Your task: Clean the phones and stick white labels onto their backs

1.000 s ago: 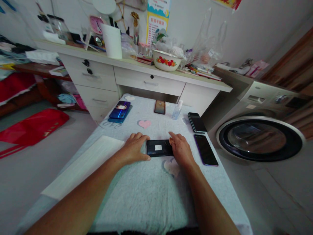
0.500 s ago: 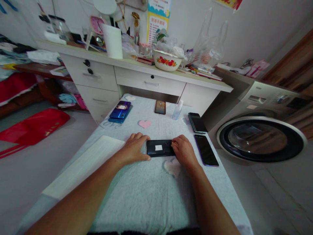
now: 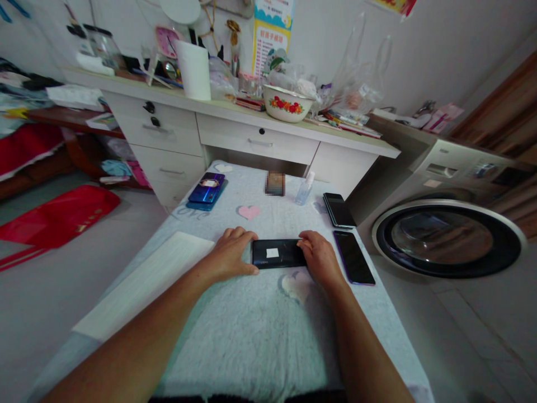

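Observation:
A black phone (image 3: 282,258) lies crosswise, back side up, on the pale cloth-covered table, with a small white square label on it. My left hand (image 3: 230,253) clasps its left end, thumb at the near corner and fingers at the far corner. Bunched fingers of my right hand (image 3: 321,254) press on the phone's right end and cover it. Whether a small item is pinched under those fingertips cannot be made out. To the right of that hand lies a dark phone with a purple edge (image 3: 354,258).
A folded white cloth (image 3: 146,285) lies left of my left arm. Farther back are blue phones (image 3: 207,190), a blurred brown item (image 3: 275,183), a clear spray bottle (image 3: 305,189) and dark stacked phones (image 3: 339,210). A cluttered desk (image 3: 235,115) and a washing machine (image 3: 448,235) stand beyond.
My right hand has slid slightly right along the black phone, uncovering more of its back. My left hand and the phone have stayed in place.

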`<state>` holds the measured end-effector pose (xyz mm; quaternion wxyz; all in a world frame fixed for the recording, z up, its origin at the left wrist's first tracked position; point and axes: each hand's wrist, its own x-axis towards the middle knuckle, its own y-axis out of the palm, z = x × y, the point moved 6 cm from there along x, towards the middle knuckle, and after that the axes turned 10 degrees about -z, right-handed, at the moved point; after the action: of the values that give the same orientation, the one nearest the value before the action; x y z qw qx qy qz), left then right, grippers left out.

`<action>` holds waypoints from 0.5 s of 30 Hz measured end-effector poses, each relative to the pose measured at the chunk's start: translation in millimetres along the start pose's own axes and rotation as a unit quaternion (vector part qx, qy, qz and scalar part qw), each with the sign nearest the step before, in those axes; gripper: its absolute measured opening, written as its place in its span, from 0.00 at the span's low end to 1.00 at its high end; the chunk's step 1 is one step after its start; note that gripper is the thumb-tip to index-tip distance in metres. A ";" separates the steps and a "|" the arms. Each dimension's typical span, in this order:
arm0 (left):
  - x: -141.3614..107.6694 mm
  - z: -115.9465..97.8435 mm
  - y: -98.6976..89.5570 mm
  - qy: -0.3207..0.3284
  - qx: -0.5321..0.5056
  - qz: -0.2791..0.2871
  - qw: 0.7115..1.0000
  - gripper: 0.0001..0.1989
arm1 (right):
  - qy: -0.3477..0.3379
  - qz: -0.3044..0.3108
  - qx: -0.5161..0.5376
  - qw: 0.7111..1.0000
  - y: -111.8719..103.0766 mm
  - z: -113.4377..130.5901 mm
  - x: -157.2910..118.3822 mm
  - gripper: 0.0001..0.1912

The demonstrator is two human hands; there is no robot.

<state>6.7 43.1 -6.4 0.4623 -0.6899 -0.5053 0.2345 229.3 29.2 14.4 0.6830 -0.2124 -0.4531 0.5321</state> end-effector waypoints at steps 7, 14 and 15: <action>-0.3 -1.2 -1.2 -0.001 -0.002 0.002 1.000 0.36 | 0.019 0.006 -0.029 0.999 -5.8 -3.7 -0.6 0.08; 0.1 -0.5 0.0 0.005 0.005 -0.001 1.000 0.36 | 0.019 0.009 -0.050 0.999 -5.4 -8.8 -0.9 0.06; -0.1 -0.5 0.0 0.004 0.005 0.000 1.000 0.36 | 0.015 0.012 -0.054 0.998 -4.8 -9.2 -1.0 0.06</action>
<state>7.1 42.8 -6.2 0.4678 -0.6884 -0.5026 0.2339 239.6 28.3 13.2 0.6711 -0.2622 -0.4681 0.5116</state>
